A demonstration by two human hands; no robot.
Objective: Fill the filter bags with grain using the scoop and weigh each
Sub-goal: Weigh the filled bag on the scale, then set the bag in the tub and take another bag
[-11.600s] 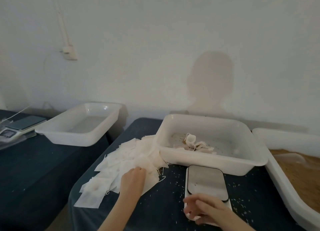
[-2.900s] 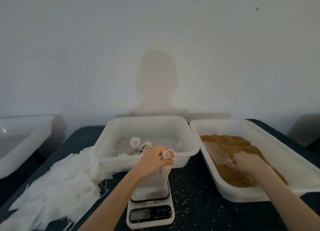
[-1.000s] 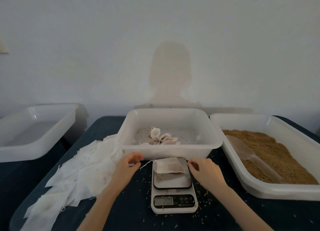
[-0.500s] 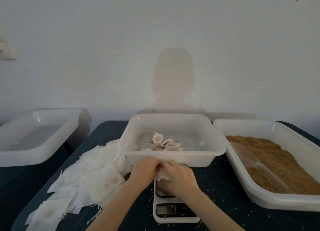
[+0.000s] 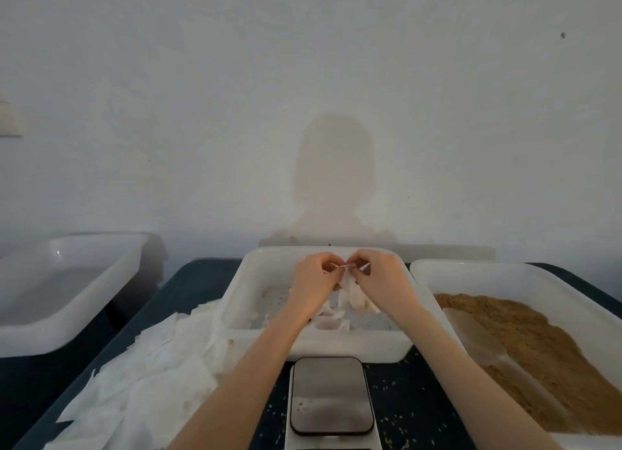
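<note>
Pinching a filter bag (image 5: 350,294) by its drawstring, left hand (image 5: 313,281) and right hand (image 5: 380,277) hover over the middle tub (image 5: 235,301). Scale (image 5: 331,395) sits bare on the bench (image 5: 414,402).

Head-worn view — forward-down, close over table (image 5: 188,281)

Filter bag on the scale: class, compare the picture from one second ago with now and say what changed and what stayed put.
The filter bag has left the scale; both hands lifted it away over the middle tub. The left hand and right hand now pinch its drawstring with their fingers. Unchanged: the scoop lies in the grain tray, and the empty bags stay piled on the left.
</note>
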